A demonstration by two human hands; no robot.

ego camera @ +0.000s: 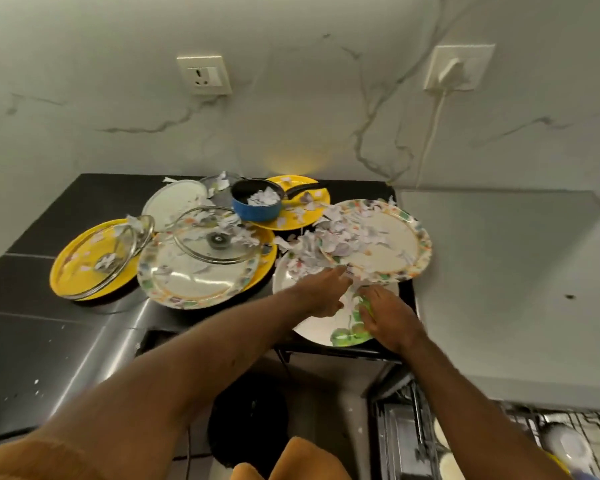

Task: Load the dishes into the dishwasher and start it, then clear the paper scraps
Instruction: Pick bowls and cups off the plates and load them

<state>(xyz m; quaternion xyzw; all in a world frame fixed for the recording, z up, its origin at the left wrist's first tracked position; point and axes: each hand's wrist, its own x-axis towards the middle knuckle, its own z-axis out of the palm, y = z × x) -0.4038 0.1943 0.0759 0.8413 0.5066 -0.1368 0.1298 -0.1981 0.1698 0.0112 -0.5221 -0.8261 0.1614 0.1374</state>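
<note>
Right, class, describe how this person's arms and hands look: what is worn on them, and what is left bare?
No gloves: the left hand and right hand are bare, and both arms are uncovered along nearly all their visible length. No watch or bangle shows at either wrist. A mustard-orange sleeve covers only the top of the left arm.

Dim, green-tinted indoor light; soft picture.
I note a bright streak on the steel counter edge (118,341) and a yellow glow on the wall (293,161). My left hand (321,294) and right hand (390,317) are smeared by motion. Straight lines bow toward the frame edges; the dishwasher rack (534,441) is out of focus.
</note>
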